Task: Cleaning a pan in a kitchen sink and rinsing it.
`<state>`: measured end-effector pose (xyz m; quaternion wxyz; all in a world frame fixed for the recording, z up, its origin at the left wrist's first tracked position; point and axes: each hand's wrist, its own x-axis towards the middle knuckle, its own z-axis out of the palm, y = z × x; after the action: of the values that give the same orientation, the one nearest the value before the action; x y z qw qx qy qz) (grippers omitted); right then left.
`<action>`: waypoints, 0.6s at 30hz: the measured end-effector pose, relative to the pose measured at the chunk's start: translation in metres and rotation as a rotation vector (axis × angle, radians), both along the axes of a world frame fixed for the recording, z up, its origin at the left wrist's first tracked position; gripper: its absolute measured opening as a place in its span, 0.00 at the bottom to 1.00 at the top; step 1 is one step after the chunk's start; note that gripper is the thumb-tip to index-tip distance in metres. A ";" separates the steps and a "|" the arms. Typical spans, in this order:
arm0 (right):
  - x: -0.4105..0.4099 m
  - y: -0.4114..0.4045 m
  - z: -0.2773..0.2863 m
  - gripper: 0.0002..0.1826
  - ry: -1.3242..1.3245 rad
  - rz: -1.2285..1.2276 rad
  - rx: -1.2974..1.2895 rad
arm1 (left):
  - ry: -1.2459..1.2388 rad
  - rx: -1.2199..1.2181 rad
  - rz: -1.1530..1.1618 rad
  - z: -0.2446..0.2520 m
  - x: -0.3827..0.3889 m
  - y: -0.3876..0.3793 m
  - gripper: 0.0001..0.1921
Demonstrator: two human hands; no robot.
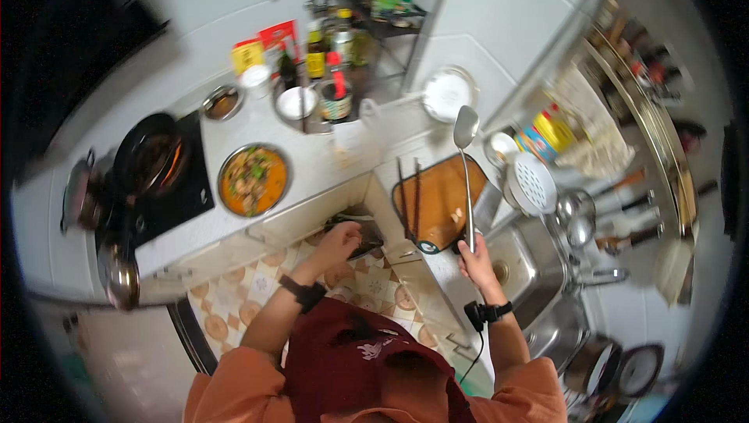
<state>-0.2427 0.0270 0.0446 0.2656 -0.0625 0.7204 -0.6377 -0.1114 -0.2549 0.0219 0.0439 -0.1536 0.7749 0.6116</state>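
My right hand (477, 259) grips the lower end of a long metal handle. It belongs to a metal spatula (466, 127), whose broad head points away from me over a brown cutting board (439, 206). A pair of dark chopsticks (408, 197) lies on the left part of that board. My left hand (339, 241) hangs in front of the counter's inner corner, above a dark bin-like container (368, 235). Its fingers are loosely curled and no object shows in them; the palm side is hidden.
A metal bowl of orange soupy food (254, 180) stands on the left counter beside a black wok (155, 156) on the stove. Bottles (316, 54) crowd the back corner. A steel sink (526, 259) lies right of my right hand, with a white colander (531, 183) behind it.
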 end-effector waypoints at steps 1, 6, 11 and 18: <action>-0.004 -0.002 0.004 0.09 0.061 0.100 0.019 | 0.000 0.002 0.067 0.001 0.019 -0.010 0.17; -0.010 -0.076 0.050 0.07 0.397 0.422 0.249 | 0.077 -0.380 0.510 0.023 0.129 -0.076 0.11; 0.000 -0.193 0.075 0.10 0.733 0.764 0.230 | -0.039 -0.969 0.914 0.045 0.240 -0.161 0.17; 0.052 -0.382 0.127 0.19 0.993 1.073 0.257 | -0.530 -1.228 0.967 0.067 0.302 -0.261 0.37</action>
<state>-0.1907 -0.3551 0.1712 0.1887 -0.6553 0.6951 -0.2275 0.1905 -0.5155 0.0888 -0.1346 -0.6060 0.7836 -0.0258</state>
